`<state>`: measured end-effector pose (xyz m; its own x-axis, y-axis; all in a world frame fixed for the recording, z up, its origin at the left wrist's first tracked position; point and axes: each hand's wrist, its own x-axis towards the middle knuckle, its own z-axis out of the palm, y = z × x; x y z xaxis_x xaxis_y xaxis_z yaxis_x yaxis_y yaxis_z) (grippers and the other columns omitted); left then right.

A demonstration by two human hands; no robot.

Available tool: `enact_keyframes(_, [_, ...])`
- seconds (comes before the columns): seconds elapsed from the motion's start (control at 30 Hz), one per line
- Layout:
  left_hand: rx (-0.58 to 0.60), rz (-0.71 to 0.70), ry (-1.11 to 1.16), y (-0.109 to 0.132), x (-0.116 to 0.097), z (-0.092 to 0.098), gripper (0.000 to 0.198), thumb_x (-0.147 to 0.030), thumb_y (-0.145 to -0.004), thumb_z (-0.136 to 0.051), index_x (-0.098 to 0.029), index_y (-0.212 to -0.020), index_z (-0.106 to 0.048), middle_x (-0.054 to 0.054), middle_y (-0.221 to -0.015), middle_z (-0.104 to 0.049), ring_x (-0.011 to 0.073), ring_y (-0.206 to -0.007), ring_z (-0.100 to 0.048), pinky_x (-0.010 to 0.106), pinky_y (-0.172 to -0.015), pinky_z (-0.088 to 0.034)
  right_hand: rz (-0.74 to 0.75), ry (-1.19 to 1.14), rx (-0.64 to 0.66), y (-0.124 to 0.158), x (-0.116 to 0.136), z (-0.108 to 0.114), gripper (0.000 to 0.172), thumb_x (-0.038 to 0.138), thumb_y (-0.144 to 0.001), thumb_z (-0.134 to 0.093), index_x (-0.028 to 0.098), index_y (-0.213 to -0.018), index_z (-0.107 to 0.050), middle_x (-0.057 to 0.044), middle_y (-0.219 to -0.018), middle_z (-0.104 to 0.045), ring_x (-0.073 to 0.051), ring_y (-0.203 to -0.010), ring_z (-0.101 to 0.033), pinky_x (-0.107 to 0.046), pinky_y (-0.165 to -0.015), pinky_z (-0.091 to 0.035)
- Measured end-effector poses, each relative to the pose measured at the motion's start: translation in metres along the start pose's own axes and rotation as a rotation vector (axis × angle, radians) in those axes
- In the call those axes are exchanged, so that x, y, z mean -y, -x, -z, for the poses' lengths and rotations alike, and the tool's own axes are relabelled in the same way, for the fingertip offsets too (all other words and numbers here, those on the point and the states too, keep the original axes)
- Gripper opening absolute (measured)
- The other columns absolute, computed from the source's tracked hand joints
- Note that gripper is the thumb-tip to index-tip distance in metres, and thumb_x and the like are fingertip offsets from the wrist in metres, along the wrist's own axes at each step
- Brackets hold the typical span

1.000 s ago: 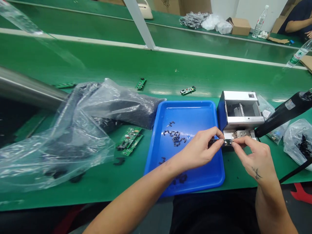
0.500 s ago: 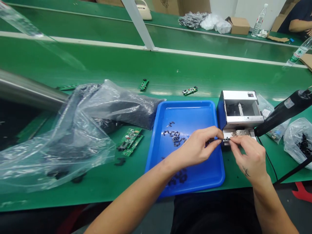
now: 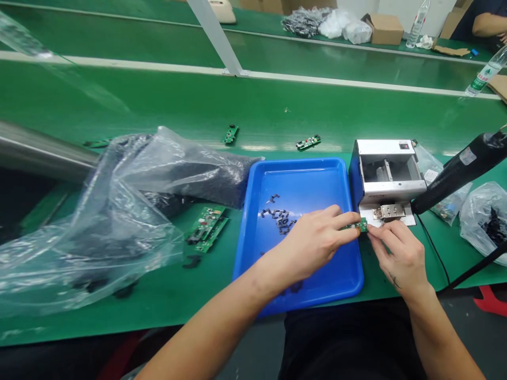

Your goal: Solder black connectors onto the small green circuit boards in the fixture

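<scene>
My left hand (image 3: 312,240) and my right hand (image 3: 396,250) meet over the right rim of a blue tray (image 3: 340,277), pinching a small green circuit board (image 3: 359,226) between their fingertips. The board sits just in front of a small white and blue machine (image 3: 386,177) with a metal plate (image 3: 388,211) at its front. Several small black clips (image 3: 279,217) lie in the tray.
A large clear plastic bag (image 3: 119,211) of dark parts lies at the left, with green circuit boards (image 3: 208,226) beside it. Two more boards (image 3: 308,142) lie on the green belt. A black tool (image 3: 459,171) and a small bag (image 3: 485,221) are at the right. Another person's arm (image 3: 489,24) shows far right.
Both hands have drawn slightly back and left from the machine's metal plate, and the small board between the fingertips now shows its green face.
</scene>
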<state>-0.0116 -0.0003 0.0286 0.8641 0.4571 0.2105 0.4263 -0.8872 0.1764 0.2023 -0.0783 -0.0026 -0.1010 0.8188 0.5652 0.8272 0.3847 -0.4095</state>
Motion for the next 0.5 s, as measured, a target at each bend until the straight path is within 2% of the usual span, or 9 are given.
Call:
enact_keyframes(0.07, [0.010, 0.000, -0.037, 0.000, -0.002, 0.001, 0.030, -0.004, -0.099, -0.049, -0.021, -0.114, -0.069, 0.003, -0.132, -0.068, 0.0191, -0.088, -0.055, 0.029, -0.063, -0.046, -0.037, -0.011, -0.074, 0.000, -0.005, 0.007, 0.024, 0.016, -0.094, -0.066, 0.024, -0.115, -0.072, -0.004, -0.090, -0.069, -0.016, -0.080, -0.067, -0.029, -0.073, -0.057])
enact_keyframes(0.13, [0.016, -0.017, -0.056, 0.000, -0.003, 0.002, 0.030, -0.003, -0.098, -0.049, -0.020, -0.113, -0.069, 0.004, -0.129, -0.069, 0.0192, -0.087, -0.055, 0.029, -0.062, -0.045, -0.143, 0.001, -0.269, -0.005, -0.015, 0.018, 0.038, 0.021, -0.096, -0.064, 0.025, -0.134, -0.063, -0.011, -0.111, -0.066, -0.021, -0.098, -0.068, -0.034, -0.078, -0.058])
enact_keyframes(0.2, [0.019, -0.045, -0.073, 0.000, -0.003, 0.003, 0.031, -0.002, -0.098, -0.049, -0.020, -0.113, -0.069, 0.004, -0.128, -0.069, 0.0192, -0.086, -0.055, 0.029, -0.062, -0.045, -0.301, -0.024, -0.495, -0.017, -0.028, 0.028, 0.050, 0.029, -0.099, -0.059, 0.023, -0.148, -0.051, -0.018, -0.136, -0.057, -0.027, -0.122, -0.063, -0.041, -0.090, -0.058])
enact_keyframes(0.27, [0.009, -0.067, -0.090, 0.000, -0.001, 0.001, 0.031, -0.002, -0.097, -0.048, -0.019, -0.113, -0.068, 0.005, -0.129, -0.069, 0.0191, -0.086, -0.055, 0.029, -0.065, -0.046, -0.429, -0.121, -0.584, -0.034, -0.042, 0.032, 0.057, 0.038, -0.102, -0.053, 0.022, -0.155, -0.042, -0.018, -0.150, -0.050, -0.029, -0.138, -0.055, -0.046, -0.105, -0.054])
enact_keyframes(0.33, [-0.022, -0.077, -0.097, -0.001, 0.000, -0.002, 0.032, -0.002, -0.097, -0.047, -0.019, -0.114, -0.068, 0.004, -0.130, -0.069, 0.0191, -0.087, -0.055, 0.030, -0.067, -0.047, -0.469, -0.225, -0.503, -0.051, -0.055, 0.032, 0.055, 0.047, -0.103, -0.047, 0.022, -0.152, -0.047, -0.017, -0.140, -0.061, -0.028, -0.131, -0.061, -0.048, -0.109, -0.052])
enact_keyframes(0.4, [-0.070, -0.078, -0.105, 0.000, 0.002, -0.008, 0.033, -0.001, -0.097, -0.046, -0.019, -0.115, -0.067, 0.004, -0.131, -0.069, 0.0192, -0.089, -0.055, 0.030, -0.068, -0.048, -0.462, -0.305, -0.423, -0.062, -0.065, 0.031, 0.048, 0.053, -0.102, -0.048, 0.022, -0.137, -0.060, -0.013, -0.116, -0.071, -0.026, -0.106, -0.072, -0.047, -0.100, -0.057])
enact_keyframes(0.47, [-0.116, -0.077, -0.120, 0.000, 0.002, -0.013, 0.034, -0.002, -0.098, -0.045, -0.019, -0.119, -0.066, 0.004, -0.131, -0.070, 0.0190, -0.089, -0.055, 0.031, -0.070, -0.049, -0.443, -0.377, -0.410, -0.065, -0.069, 0.034, 0.049, 0.060, -0.098, -0.052, 0.024, -0.129, -0.064, -0.009, -0.101, -0.071, -0.023, -0.084, -0.072, -0.047, -0.088, -0.061])
enact_keyframes(0.5, [-0.132, -0.078, -0.127, 0.001, 0.002, -0.016, 0.035, -0.003, -0.099, -0.045, -0.020, -0.122, -0.066, 0.004, -0.130, -0.070, 0.0189, -0.088, -0.055, 0.031, -0.070, -0.050, -0.421, -0.428, -0.418, -0.064, -0.069, 0.039, 0.052, 0.062, -0.095, -0.056, 0.026, -0.132, -0.063, -0.008, -0.099, -0.069, -0.022, -0.081, -0.070, -0.047, -0.084, -0.062])
